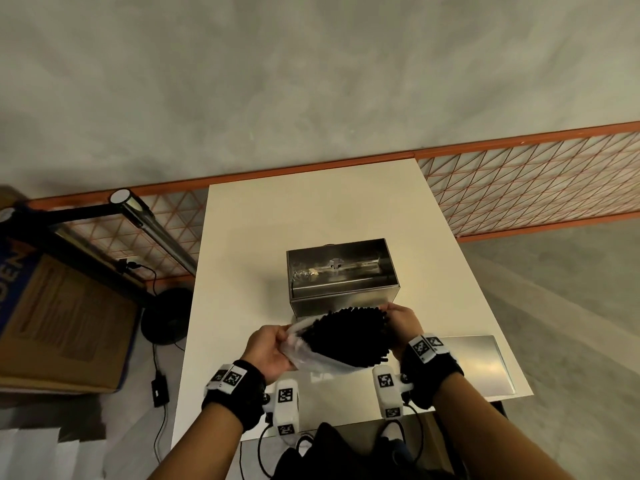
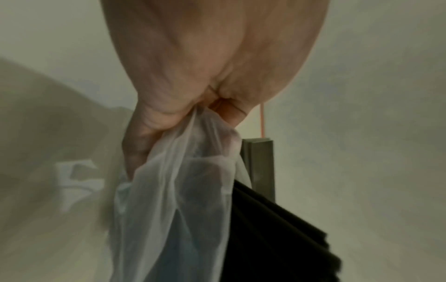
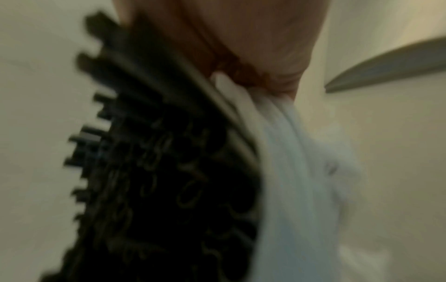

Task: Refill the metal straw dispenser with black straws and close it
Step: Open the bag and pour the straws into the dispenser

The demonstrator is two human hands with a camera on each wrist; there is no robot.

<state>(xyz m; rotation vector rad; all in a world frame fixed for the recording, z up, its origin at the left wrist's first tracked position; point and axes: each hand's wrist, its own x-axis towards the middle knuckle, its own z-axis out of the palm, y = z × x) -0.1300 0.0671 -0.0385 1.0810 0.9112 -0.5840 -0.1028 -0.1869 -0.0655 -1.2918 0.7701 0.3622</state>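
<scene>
An open metal straw dispenser [image 1: 341, 271] stands mid-table, its inside looking bare of straws. Just in front of it both hands hold a clear plastic bag [image 1: 308, 355] stuffed with black straws [image 1: 349, 336]. My left hand [image 1: 268, 348] pinches the bag's left edge; in the left wrist view the left hand [image 2: 173, 114] grips the bunched plastic bag [image 2: 173, 209] beside the black straws [image 2: 277, 229]. My right hand [image 1: 401, 322] grips the bag's right edge. The blurred right wrist view shows straw ends [image 3: 156, 171] sticking out of the bag [image 3: 296, 171].
The dispenser's flat metal lid [image 1: 481, 362] lies on the white table [image 1: 311, 216] at the right front. Left of the table are a cardboard box [image 1: 65, 323], a lamp arm [image 1: 156, 230] and cables. An orange mesh rail [image 1: 536, 188] runs behind.
</scene>
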